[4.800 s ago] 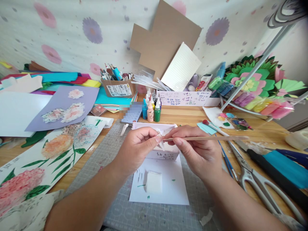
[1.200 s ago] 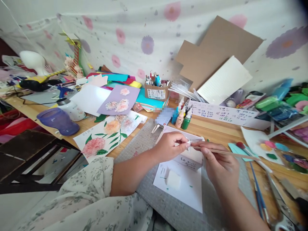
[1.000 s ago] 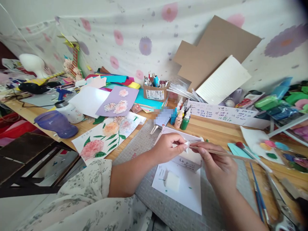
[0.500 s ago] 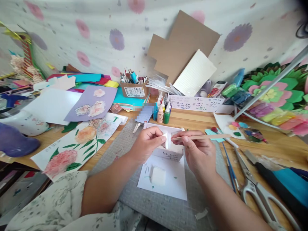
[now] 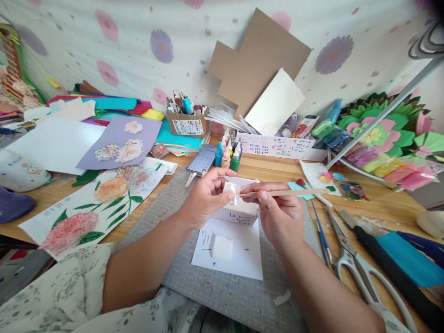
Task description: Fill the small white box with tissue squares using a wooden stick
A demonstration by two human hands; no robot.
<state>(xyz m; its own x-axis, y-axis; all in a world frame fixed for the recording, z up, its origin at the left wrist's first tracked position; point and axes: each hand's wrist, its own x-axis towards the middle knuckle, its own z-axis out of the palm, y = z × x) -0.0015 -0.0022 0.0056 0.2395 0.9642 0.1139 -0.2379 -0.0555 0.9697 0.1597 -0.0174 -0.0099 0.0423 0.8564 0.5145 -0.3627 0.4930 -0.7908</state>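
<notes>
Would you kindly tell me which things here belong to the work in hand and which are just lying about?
In use:
white piece, left hand
wooden stick, right hand

Apparently lying about:
scissors
flower painting
cardboard sheet

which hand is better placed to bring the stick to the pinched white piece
Probably the right hand: it holds the wooden stick, tip close to the white piece, which the left hand pinches.

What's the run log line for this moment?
Left hand: holds white piece | right hand: holds wooden stick | beneath: open white box
</notes>
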